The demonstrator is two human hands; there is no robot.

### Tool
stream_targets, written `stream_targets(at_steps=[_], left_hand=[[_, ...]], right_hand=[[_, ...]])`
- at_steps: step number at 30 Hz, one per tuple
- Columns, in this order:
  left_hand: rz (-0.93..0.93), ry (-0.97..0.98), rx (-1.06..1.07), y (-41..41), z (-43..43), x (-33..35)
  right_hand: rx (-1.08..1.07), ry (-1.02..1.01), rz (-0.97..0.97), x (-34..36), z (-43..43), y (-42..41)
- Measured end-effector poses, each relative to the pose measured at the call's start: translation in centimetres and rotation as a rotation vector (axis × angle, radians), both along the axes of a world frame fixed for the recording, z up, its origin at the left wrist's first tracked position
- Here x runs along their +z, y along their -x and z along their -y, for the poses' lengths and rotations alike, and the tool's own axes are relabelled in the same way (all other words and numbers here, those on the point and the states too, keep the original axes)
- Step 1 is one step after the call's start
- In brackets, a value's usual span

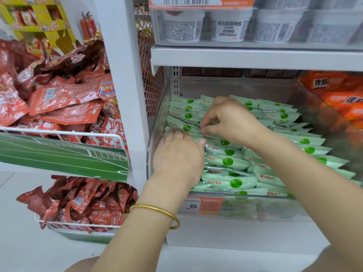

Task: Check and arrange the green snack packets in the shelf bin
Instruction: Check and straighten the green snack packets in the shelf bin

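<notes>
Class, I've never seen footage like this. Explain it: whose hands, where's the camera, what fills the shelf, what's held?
No machine here: a person wears one camera on the head, looking down at their own hands. The clear bin holds rows of green snack packets. The right hand pinches one packet's edge; the left hand, a gold bangle on its wrist, rests on packets beside it, its grip hidden. Red packets fill wire baskets on the left.

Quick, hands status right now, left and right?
Left hand: curled round a green packet.
Right hand: pinching a green packet's edge; whether the same one, cannot tell.
</notes>
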State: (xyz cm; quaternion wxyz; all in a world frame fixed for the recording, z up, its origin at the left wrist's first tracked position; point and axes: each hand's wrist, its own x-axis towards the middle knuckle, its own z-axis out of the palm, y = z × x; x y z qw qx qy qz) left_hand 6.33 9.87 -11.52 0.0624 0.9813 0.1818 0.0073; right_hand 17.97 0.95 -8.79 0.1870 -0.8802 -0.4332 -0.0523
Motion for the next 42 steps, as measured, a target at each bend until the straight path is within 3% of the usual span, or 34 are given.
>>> stream_targets(at_steps=[5, 16, 25, 33, 36, 40, 42], left_hand=[[0.115, 0.049, -0.008, 0.6, 0.1, 0.0], [-0.005, -0.026, -0.014, 1.3, 0.5, -0.2], [-0.015, -0.028, -0.011, 1.4, 0.7, 0.0], [0.004, -0.023, -0.015, 1.3, 0.6, 0.0], [0.009, -0.021, -0.013, 1.3, 0.6, 0.0], [0.018, -0.019, -0.005, 1.3, 0.7, -0.1], [0.032, -0.009, -0.002, 1.3, 0.7, -0.1]], right_hand=[[-0.074, -0.047, -0.019, 0.2, -0.8, -0.4], [-0.120, 0.156, 0.042, -0.6, -3.3, 0.4], [-0.119, -0.121, -0.041, -0.9, -2.5, 0.6], [-0.240, -0.592, -0.141, 0.0, -1.3, 1.0], [-0.242, -0.506, -0.104, -0.4, -1.0, 0.8], [-0.238, -0.429, -0.231, -1.1, -1.2, 0.2], [-0.233, -0.508, -0.359, -0.9, -1.3, 0.2]])
